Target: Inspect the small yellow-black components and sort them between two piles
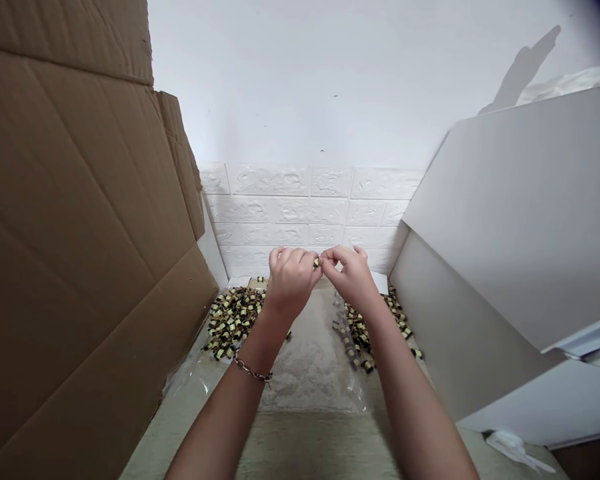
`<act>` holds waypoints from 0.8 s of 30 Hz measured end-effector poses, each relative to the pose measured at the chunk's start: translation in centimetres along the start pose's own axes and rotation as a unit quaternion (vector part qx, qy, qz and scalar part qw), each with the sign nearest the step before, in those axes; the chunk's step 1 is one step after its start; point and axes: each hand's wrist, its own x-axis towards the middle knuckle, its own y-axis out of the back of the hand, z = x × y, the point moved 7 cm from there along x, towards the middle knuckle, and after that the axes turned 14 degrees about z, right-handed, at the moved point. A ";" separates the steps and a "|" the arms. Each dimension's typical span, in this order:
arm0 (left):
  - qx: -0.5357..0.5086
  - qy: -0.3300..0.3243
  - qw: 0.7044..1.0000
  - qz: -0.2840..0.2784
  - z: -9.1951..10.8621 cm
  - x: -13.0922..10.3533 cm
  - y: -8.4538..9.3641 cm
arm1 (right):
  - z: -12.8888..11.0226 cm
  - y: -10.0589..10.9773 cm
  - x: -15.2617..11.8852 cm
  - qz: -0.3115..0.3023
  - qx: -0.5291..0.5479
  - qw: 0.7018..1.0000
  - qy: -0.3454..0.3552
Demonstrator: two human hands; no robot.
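My left hand (291, 277) is closed around a small yellow-and-black part (317, 263), which looks like a wound coil or tiny transformer. Only its end shows past the thumb and fingers. My right hand (349, 275) meets it from the other side, with thumb and forefinger pinched together at the part's edge. Whatever sits between those fingertips is too small to make out. Both hands are raised above a clear plastic sheet (310, 373). To the left lies a pile of similar parts (235, 317), and a second pile (363, 330) is partly behind my right forearm.
A tall brown cardboard panel (80, 233) closes off the left side. White panels (520, 220) stand along the right. At the back is a white brick-pattern wall (280, 210). A crumpled white plastic piece (515, 445) lies at the lower right of the table (310, 447).
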 end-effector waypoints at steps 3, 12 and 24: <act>0.007 -0.012 0.998 0.065 0.6 0.5 1.7 | -0.7 1.2 0.1 0.024 0.032 0.999 0.007; -0.019 -0.024 0.981 0.193 1.8 1.0 5.1 | -2.6 4.7 -0.1 0.065 0.134 0.988 0.028; -0.082 0.022 0.975 0.205 1.9 1.1 5.4 | -2.4 5.3 0.1 0.070 0.170 0.983 0.024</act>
